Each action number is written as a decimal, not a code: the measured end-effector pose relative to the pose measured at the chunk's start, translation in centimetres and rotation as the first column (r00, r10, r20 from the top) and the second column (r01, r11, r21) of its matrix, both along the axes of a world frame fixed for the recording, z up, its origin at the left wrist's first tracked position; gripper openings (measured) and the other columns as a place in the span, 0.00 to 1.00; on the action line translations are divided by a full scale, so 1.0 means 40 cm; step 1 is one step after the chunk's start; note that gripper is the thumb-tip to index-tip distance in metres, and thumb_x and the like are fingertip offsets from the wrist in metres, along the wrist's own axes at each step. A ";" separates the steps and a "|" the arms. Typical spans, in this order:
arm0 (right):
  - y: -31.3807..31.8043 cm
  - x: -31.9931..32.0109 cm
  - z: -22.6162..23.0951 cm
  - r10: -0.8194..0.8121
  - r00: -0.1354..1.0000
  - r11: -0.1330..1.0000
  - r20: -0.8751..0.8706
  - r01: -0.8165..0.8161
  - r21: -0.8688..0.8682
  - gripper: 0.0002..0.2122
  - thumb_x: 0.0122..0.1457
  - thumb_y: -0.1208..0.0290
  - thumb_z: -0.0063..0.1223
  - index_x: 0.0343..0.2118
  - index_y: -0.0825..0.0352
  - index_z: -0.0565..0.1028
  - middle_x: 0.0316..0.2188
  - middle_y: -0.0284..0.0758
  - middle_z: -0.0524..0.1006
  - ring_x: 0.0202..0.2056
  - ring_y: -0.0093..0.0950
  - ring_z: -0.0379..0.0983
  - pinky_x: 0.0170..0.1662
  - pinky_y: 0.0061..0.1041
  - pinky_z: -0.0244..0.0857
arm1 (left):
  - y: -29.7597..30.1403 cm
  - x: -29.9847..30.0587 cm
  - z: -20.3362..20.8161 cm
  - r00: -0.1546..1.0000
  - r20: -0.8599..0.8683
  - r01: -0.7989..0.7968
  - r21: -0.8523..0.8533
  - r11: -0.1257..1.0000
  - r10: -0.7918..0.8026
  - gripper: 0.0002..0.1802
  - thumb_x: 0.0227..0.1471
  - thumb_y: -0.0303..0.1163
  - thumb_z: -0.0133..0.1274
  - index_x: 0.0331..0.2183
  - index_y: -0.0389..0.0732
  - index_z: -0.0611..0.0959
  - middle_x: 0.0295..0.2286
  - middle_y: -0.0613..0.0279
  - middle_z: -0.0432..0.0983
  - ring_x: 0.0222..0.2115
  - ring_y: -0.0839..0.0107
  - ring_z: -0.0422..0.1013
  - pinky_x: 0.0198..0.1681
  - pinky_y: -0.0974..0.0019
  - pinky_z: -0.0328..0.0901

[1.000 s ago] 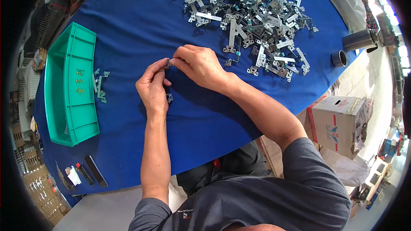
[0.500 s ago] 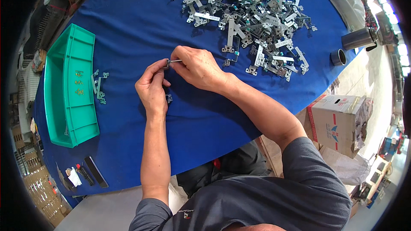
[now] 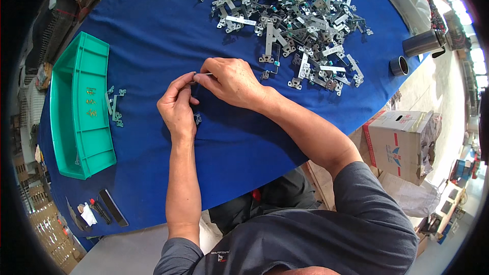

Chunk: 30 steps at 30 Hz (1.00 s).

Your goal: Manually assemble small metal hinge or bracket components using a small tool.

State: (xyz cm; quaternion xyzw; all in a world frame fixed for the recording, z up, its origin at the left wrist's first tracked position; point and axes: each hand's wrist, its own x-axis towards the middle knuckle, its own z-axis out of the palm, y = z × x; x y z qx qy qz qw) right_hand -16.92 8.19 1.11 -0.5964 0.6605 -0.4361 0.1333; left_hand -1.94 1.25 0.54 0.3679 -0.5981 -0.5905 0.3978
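A metal bracket (image 3: 197, 118) is held in my left hand (image 3: 177, 107), its lower end showing beside my wrist and the rest hidden by the fingers. The left thumb and index finger pinch its upper end. My right hand (image 3: 232, 80) is closed on a thin metal rod (image 3: 205, 74), whose tip meets the bracket's end at the left fingertips; the rod's kind cannot be made out. Both hands are over the blue cloth, near the middle of the table. Beyond them, to the right, lies a large pile of similar metal brackets (image 3: 269, 40).
A green plastic bin (image 3: 94, 142) stands at the left, with a few brackets (image 3: 115, 107) beside it. A phone (image 3: 113, 207) and small tools (image 3: 100, 211) lie near the front left. At the right are a metal flask (image 3: 423, 44), its cup (image 3: 399, 66) and a cardboard box (image 3: 395, 140).
The whole view has shifted slightly. The fingers of my right hand have drawn closer to the left fingertips, so less of the rod shows; both hands keep their hold.
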 end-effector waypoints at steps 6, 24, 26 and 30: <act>-0.004 0.002 -0.005 -0.013 1.000 0.996 0.024 0.015 -0.092 0.10 0.59 0.67 0.56 0.28 0.69 0.73 0.24 0.40 0.78 0.28 0.41 0.77 0.29 0.41 0.69 | -0.002 0.000 -0.004 1.000 0.000 -0.018 0.024 1.000 0.018 0.13 0.56 0.16 0.48 0.41 0.31 0.85 0.38 0.56 0.82 0.28 0.80 0.73 0.26 0.79 0.66; -0.004 -0.010 -0.010 0.013 0.998 1.000 -0.054 -0.013 0.003 0.08 0.59 0.70 0.57 0.31 0.70 0.73 0.25 0.41 0.77 0.26 0.37 0.77 0.29 0.36 0.69 | 0.002 -0.005 0.003 1.000 0.009 -0.012 0.003 1.000 0.012 0.14 0.56 0.15 0.47 0.41 0.31 0.85 0.38 0.56 0.82 0.28 0.79 0.73 0.26 0.78 0.67; -0.006 -0.003 -0.010 0.002 1.000 0.998 -0.011 -0.003 -0.055 0.09 0.60 0.70 0.57 0.31 0.70 0.73 0.24 0.40 0.77 0.26 0.37 0.77 0.29 0.36 0.69 | 0.003 -0.002 0.000 1.000 -0.005 -0.018 0.003 1.000 0.018 0.14 0.56 0.15 0.47 0.41 0.31 0.85 0.38 0.56 0.82 0.30 0.79 0.74 0.26 0.78 0.67; -0.002 0.002 -0.002 0.004 0.997 0.998 0.075 0.001 -0.070 0.09 0.60 0.67 0.55 0.29 0.69 0.74 0.26 0.41 0.78 0.28 0.42 0.77 0.30 0.41 0.69 | 0.003 0.003 0.004 1.000 -0.012 -0.007 0.017 1.000 0.007 0.14 0.56 0.15 0.47 0.41 0.31 0.85 0.38 0.56 0.82 0.31 0.79 0.74 0.26 0.78 0.67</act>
